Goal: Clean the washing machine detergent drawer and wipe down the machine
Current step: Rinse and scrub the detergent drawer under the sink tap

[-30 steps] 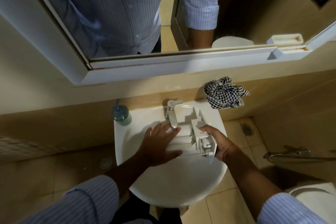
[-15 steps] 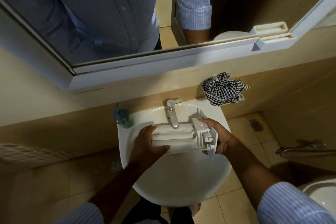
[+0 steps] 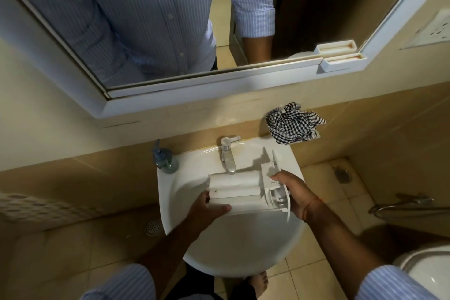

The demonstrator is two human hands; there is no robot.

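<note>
I hold a white plastic detergent drawer [image 3: 239, 186] lying sideways over the white sink basin [image 3: 233, 246], just under the chrome tap [image 3: 228, 154]. My left hand [image 3: 207, 209] grips the drawer's left end, thumb along its near side. My right hand [image 3: 292, 192] grips the front panel end on the right. The drawer's underside faces up. No water shows at the tap. The washing machine is out of view.
A black-and-white checked cloth [image 3: 293, 126] lies bunched on the ledge behind the sink's right corner. A blue soap pump bottle [image 3: 164, 158] stands at the sink's back left. A mirror [image 3: 155, 19] hangs above. A toilet [image 3: 428, 273] sits at right, a floor drain [image 3: 153, 226] at left.
My left hand has slid from the top of the drawer down to its left end. The drawer has turned and sits slightly lower in the basin. The view has tilted.
</note>
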